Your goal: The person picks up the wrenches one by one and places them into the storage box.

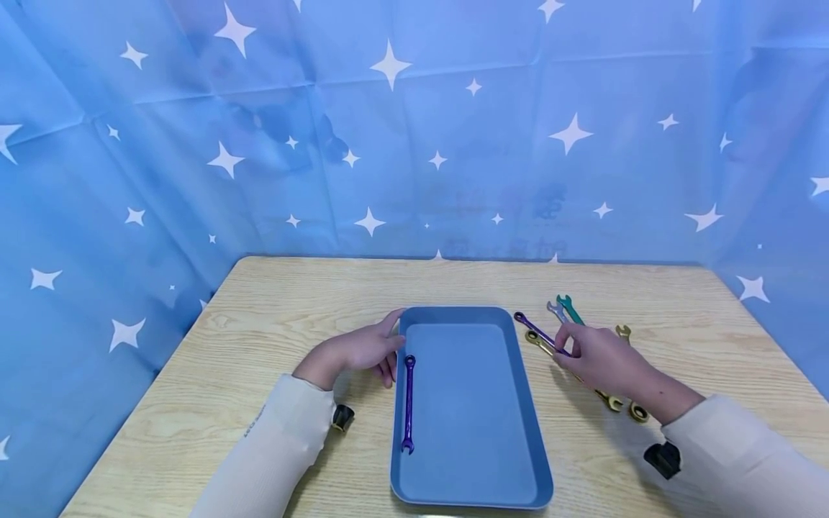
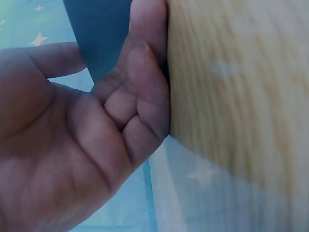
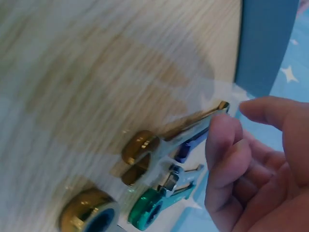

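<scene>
My left hand (image 1: pixel 365 349) grips the left wall of a blue tray (image 1: pixel 471 314), thumb over the rim and fingers curled against the outside. A purple combination wrench (image 1: pixel 409 403) lies lengthwise inside, along that wall. My right hand (image 1: pixel 605 356) is over the wrenches right of the tray, thumb and index finger apart around the middle of a gold wrench (image 1: pixel 540 342). Beside it lies a second purple wrench (image 1: pixel 534 326), partly covered by the fingers. In the right wrist view, the gold wrench's open end (image 3: pixel 140 154) points toward the camera.
Beyond the right hand lie a silver wrench (image 1: pixel 555 309) and a green wrench (image 1: pixel 571 309). Another gold wrench (image 1: pixel 624 332) is partly hidden under the hand. Everything rests on a wooden table (image 1: pixel 311 288), with a blue star-patterned cloth (image 1: pixel 414 144) behind it.
</scene>
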